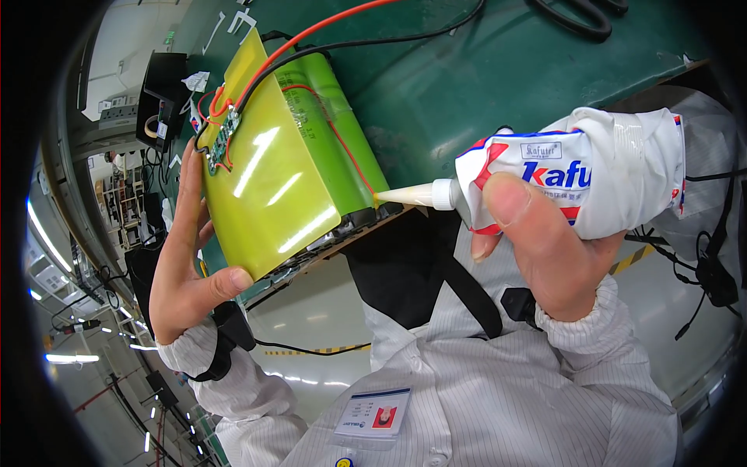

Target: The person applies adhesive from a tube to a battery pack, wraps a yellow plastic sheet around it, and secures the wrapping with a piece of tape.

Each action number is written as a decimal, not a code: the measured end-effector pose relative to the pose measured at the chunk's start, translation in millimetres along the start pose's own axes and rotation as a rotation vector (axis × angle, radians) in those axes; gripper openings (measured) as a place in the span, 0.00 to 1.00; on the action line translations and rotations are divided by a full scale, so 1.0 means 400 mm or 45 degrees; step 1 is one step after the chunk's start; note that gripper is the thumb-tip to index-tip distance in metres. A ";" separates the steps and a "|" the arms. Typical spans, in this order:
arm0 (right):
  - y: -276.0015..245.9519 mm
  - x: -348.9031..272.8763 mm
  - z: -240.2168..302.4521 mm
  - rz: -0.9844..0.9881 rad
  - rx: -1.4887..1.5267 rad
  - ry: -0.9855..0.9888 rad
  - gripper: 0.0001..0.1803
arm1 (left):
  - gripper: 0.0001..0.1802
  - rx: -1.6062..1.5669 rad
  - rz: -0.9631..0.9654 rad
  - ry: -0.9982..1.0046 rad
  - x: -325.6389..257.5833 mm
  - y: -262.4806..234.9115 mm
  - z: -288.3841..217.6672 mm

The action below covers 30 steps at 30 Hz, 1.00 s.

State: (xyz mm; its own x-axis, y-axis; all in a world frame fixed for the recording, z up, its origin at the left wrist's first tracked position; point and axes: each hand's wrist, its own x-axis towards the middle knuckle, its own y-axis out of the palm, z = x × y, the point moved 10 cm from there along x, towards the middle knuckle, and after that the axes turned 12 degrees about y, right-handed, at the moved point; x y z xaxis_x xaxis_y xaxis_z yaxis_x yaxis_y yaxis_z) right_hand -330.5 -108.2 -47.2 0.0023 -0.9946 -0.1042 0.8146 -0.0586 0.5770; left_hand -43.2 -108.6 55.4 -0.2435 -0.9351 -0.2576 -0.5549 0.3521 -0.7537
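Delicately, the right hand is gripping a glue tube, nozzle meeting the green battery pack at the tabletop's edge; the left hand, spread wide, is bracing it. Oversqueezing could be flooding the red wire.

The battery pack lies at the near edge of the table, a circuit board on its left part. The left hand is at its left side; the right hand, right of it, holds a tube, nozzle at the pack's near right corner.
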 end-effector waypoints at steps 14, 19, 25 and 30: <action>-0.014 -0.011 -0.004 -0.034 -0.004 0.052 0.23 | 0.73 0.052 0.008 0.015 -0.004 -0.008 0.004; -0.005 -0.008 0.013 0.052 -0.166 -0.108 0.21 | 0.74 0.042 -0.005 0.008 -0.001 -0.004 0.002; 0.008 -0.001 0.020 0.095 -0.114 -0.115 0.21 | 0.75 0.023 -0.018 -0.013 -0.002 -0.003 0.003; 0.000 -0.009 0.017 0.063 -0.190 -0.127 0.19 | 0.75 0.073 -0.002 0.004 -0.006 -0.010 0.005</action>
State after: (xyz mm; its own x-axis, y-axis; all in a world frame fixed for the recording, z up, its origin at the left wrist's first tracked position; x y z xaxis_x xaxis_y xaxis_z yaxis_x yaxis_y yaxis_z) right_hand -334.5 -105.2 -41.3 -0.0070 -1.0000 0.0067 0.8921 -0.0032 0.4518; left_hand -38.8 -107.9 57.7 -0.2452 -0.9354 -0.2548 -0.5086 0.3479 -0.7876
